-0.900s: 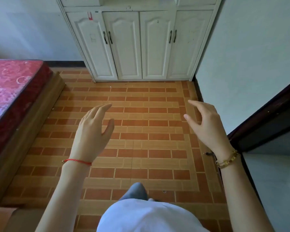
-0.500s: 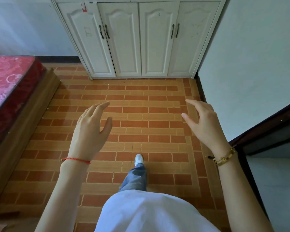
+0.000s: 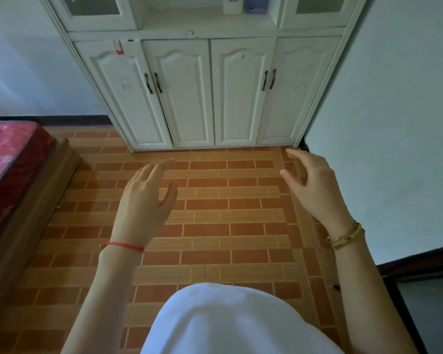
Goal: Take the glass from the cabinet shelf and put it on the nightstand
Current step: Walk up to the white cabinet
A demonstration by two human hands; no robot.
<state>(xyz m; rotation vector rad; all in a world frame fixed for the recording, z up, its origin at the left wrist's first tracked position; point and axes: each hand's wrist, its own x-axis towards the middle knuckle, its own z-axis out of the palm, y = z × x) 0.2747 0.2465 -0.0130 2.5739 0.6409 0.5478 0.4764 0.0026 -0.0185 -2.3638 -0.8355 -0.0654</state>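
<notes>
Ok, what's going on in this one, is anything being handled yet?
Not yet. A person stands on the tiled floor facing a white cabinet, with the left hand and right hand raised, open and empty. The lower doors are shut. On the open shelf above them a pale container and a purple item sit at the frame's top edge; whether either is the glass is unclear. A red bed lies left.

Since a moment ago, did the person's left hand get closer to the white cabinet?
Yes. The left hand now reaches nearer the foot of the white cabinet, with fewer rows of floor tile between them than before. It is empty, fingers open.
</notes>
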